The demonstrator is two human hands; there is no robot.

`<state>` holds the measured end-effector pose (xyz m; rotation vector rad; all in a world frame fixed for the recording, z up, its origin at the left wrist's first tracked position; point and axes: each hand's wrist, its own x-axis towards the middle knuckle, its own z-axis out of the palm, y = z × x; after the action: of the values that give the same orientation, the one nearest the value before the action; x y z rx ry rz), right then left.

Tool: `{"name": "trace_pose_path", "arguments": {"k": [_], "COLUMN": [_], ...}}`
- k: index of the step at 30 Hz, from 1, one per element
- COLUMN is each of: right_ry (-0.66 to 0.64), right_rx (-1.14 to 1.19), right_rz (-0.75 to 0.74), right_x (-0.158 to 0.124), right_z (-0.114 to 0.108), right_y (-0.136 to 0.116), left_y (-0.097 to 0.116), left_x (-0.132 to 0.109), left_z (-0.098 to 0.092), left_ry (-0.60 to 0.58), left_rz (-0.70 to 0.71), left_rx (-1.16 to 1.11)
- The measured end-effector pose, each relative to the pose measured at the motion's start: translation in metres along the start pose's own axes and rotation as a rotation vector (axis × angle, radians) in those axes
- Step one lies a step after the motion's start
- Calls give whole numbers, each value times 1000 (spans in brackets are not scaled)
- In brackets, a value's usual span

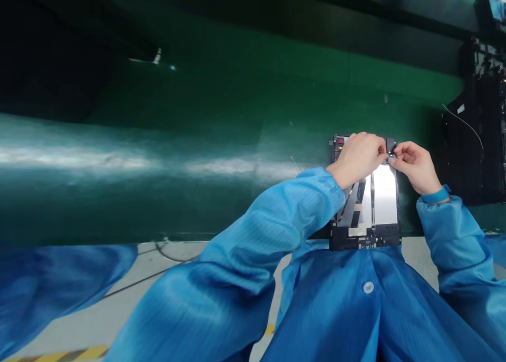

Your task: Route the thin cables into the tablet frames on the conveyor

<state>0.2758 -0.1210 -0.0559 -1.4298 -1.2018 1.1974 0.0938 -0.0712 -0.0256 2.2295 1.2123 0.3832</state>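
An opened tablet-like device (pixel 377 204) with a black frame and a shiny silver plate lies on the green belt in front of me, its near edge at my coat. My left hand (pixel 358 156) rests curled over its far edge. My right hand (pixel 413 164) is pinched next to it. The fingertips of both hands meet on a tiny dark part (pixel 391 154) at the device's top right corner. What exactly they grip is too small to name. Both arms wear blue coat sleeves.
The wide green conveyor belt (pixel 197 167) runs left to right. Black equipment with cables (pixel 478 125) stands at the far right. Below the belt shows a grey floor (pixel 118 309) with a yellow-black stripe. Another blue-clad figure's garment (pixel 47 283) is at lower left.
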Motion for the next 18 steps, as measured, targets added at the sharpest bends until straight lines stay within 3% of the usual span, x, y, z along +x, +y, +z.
{"name": "trace_pose_path", "arguments": {"k": [6,12,18], "right_ry": [61,8,43], "right_rx": [-59,-20,-72], "right_rz": [-37,4,-16], "right_x": [0,2,3], "right_z": [2,-1,-3], "right_y": [1,-1,-1], "left_y": [1,1,1], "left_x": [1,1,1], "left_z": [1,1,2], "left_ry": [0,3,15], "left_rz": [-1,16,27], "left_rx": [10,11,12]}}
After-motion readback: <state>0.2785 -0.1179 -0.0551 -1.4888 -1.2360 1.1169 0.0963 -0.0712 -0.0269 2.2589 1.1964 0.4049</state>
